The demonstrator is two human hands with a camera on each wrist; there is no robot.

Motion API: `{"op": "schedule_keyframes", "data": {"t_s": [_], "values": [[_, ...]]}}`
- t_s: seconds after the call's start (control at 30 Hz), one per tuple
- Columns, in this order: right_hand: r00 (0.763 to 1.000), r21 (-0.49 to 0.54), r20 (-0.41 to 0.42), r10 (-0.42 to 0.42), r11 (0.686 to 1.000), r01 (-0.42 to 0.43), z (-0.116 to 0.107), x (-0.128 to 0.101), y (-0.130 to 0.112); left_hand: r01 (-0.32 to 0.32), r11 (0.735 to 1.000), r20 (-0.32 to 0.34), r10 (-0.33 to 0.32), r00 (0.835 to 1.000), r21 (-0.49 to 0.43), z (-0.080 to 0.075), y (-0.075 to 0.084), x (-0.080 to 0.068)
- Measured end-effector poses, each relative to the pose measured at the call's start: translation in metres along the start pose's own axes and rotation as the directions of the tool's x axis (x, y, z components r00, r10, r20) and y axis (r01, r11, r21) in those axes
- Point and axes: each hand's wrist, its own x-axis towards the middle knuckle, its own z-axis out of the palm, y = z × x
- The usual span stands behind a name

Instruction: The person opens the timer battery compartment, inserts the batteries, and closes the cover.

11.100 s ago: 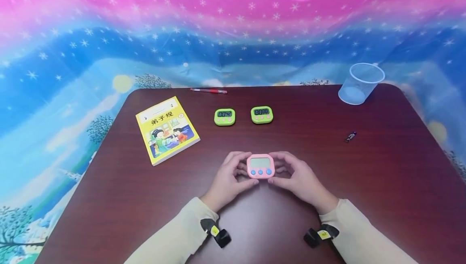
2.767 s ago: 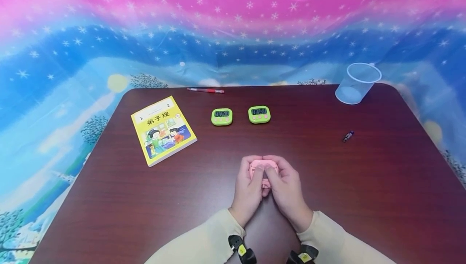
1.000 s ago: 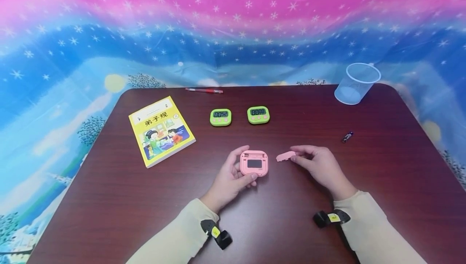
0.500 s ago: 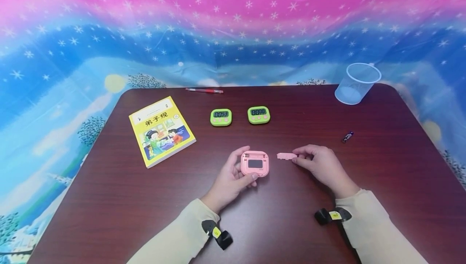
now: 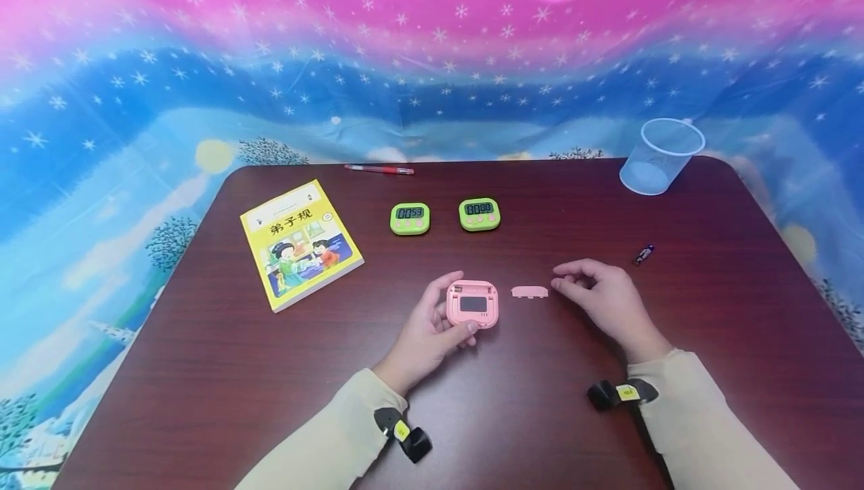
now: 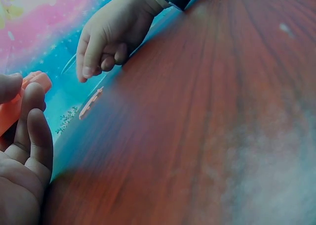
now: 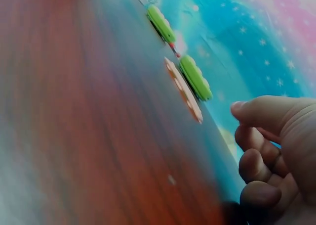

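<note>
A pink timer (image 5: pixel 472 304) lies back side up at the middle of the table, its battery slot uncovered. My left hand (image 5: pixel 451 308) grips it by the left edge, thumb at the lower rim; in the left wrist view its fingers (image 6: pixel 30 136) curl beside the timer (image 6: pixel 33 80). The timer's pink cover (image 5: pixel 529 292) lies flat on the table just right of it. My right hand (image 5: pixel 560 280) hovers right of the cover, fingers loosely curled, holding nothing. In the right wrist view the cover (image 7: pixel 183 90) lies ahead of those fingers (image 7: pixel 259 158).
Two green timers (image 5: pixel 409 218) (image 5: pixel 480 214) sit further back. A yellow book (image 5: pixel 300 244) lies at the left, a red pen (image 5: pixel 379 169) at the back edge. A clear plastic cup (image 5: pixel 658 156) stands back right, a small battery (image 5: pixel 643 254) right of my right hand.
My right hand has laid the pink cover flat on the table, let it go and drawn slightly to the right. The left hand and the timer have stayed put.
</note>
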Motion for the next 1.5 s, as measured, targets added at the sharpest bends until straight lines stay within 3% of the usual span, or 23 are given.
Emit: {"op": "schedule_keyframes", "data": {"t_s": [0.17, 0.4, 0.77, 0.97, 1.17, 1.5], "values": [[0.996, -0.002, -0.092, 0.001, 1.000, -0.001, -0.013, 0.003, 0.009, -0.002, 1.000, 0.004, 0.002, 1.000, 0.004, -0.001, 0.000, 0.001], [0.977, -0.004, -0.186, 0.100, 0.995, -0.103, -0.035, 0.004, 0.024, 0.013, 1.000, 0.001, -0.013, 1.000, 0.014, -0.001, 0.000, 0.001], [0.905, 0.039, -0.388, 0.174, 0.984, -0.173, -0.059, 0.008, 0.054, 0.013, 1.000, 0.004, -0.013, 1.000, -0.003, 0.000, -0.001, 0.001], [0.928, 0.024, -0.280, 0.244, 0.968, -0.248, -0.070, 0.008, 0.071, 0.007, 1.000, 0.000, -0.007, 1.000, -0.012, 0.000, -0.002, 0.001], [0.959, -0.025, -0.133, 0.250, 0.967, -0.255, -0.073, 0.010, 0.074, 0.013, 1.000, 0.004, -0.013, 1.000, -0.012, 0.000, -0.002, 0.001], [0.975, -0.185, -0.093, 0.203, 0.958, -0.217, -0.073, 0.012, 0.070, 0.018, 1.000, 0.006, -0.018, 1.000, 0.006, 0.000, -0.001, 0.001]]}}
